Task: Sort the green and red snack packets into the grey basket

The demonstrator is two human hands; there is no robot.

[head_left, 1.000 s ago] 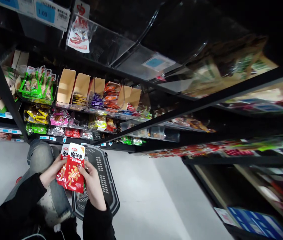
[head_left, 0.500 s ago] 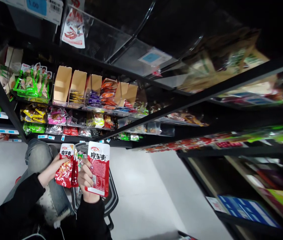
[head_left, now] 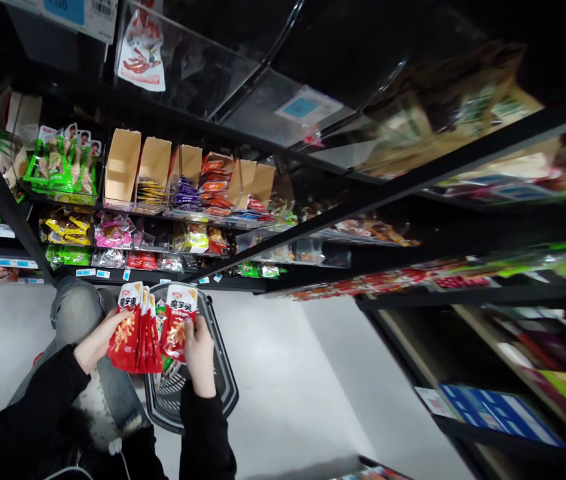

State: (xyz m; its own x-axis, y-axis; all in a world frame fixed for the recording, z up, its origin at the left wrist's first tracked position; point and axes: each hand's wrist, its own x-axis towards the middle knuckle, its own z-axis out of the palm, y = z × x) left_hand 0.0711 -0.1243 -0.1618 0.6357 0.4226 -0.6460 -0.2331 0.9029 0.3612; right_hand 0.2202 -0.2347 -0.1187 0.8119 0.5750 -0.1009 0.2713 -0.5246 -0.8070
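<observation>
Closed around a fanned stack of red-and-white snack packets [head_left: 135,337] is my left hand [head_left: 97,339], held above my bent knee. My right hand [head_left: 199,350] pinches a single snack packet [head_left: 175,337] of the same kind by its right edge, front facing me. A narrow gap lies between that packet and the stack. Below both hands a dark shopping basket [head_left: 223,373] stands on the floor, with some green and white packets [head_left: 167,364] partly visible in it. The packets I hold hide much of its inside.
Shelves ahead carry green snack bags [head_left: 63,163], open cardboard boxes [head_left: 123,170] with small packets, and bins of bagged snacks [head_left: 70,227]. A black shelf beam [head_left: 387,193] slants across the right. More shelving with blue boxes [head_left: 500,413] stands at lower right.
My right hand has drawn one packet away from the stack, turned its back towards me, then its front again. The stack in my left hand now fans out. The view has shifted slightly.
</observation>
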